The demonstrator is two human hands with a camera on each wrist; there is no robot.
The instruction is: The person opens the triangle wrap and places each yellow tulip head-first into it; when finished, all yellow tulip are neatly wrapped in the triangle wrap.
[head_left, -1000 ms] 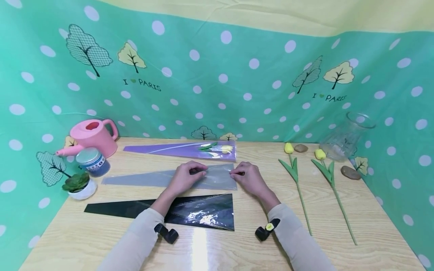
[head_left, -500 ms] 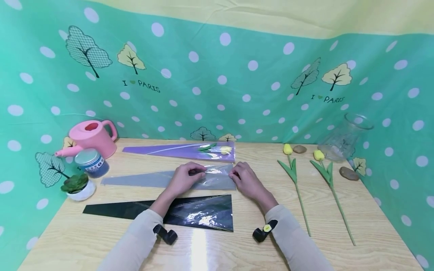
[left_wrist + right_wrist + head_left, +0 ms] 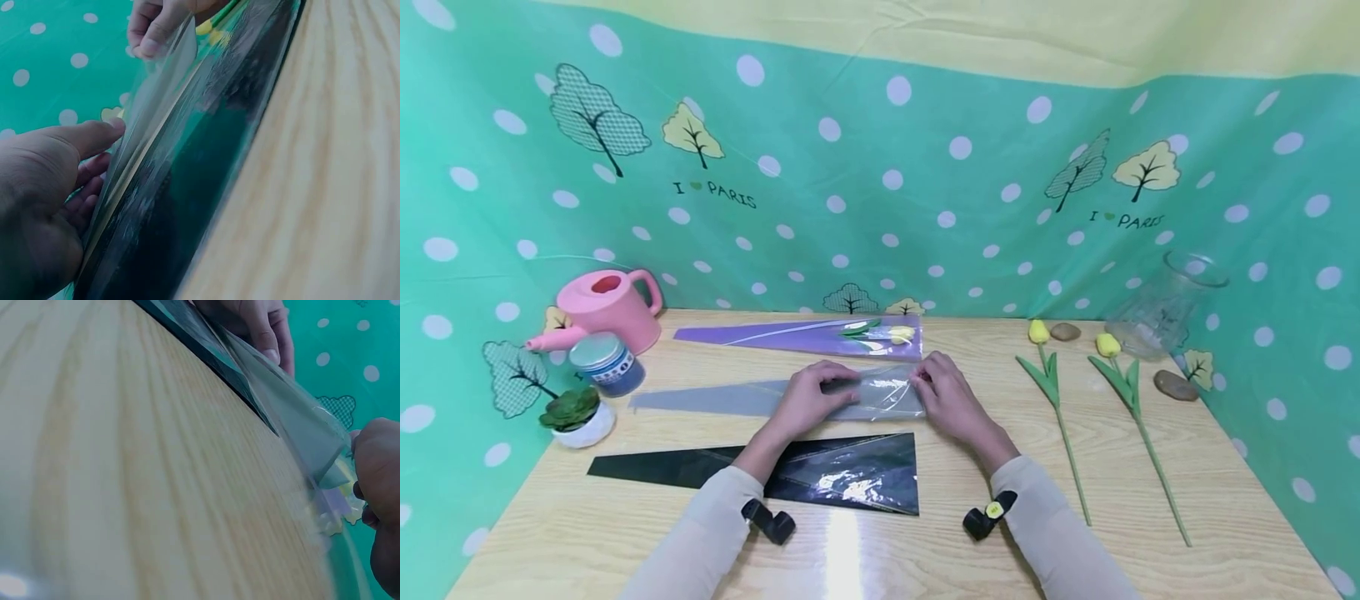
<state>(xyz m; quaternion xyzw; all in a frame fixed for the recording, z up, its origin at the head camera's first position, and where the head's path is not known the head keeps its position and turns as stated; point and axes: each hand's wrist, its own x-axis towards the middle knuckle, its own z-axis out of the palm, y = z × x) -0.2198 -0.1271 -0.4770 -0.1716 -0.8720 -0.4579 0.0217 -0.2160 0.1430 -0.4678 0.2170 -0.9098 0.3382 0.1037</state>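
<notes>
Your right hand [image 3: 953,402] pinches the grey sleeve [image 3: 883,398]; can't tell whether your left hand [image 3: 808,402] grips, fingers partly hidden.

Left, pink watering can [image 3: 612,310], jar [image 3: 608,365] and potted plant [image 3: 574,414]; right, glass vase [image 3: 1156,318] and stones [image 3: 1176,385]; behind, dotted cloth [image 3: 917,217].

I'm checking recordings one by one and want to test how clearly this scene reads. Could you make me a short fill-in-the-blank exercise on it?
1. The right hand pinches the clear film of the middle sleeve, whose narrow end is ____ in color.
2. A flower lies in the farthest sleeve, which is ____.
3. Right of the sleeves lie ____ loose tulips.
4. The watering can at the back left is ____.

Missing words: gray; purple; two; pink.
</notes>
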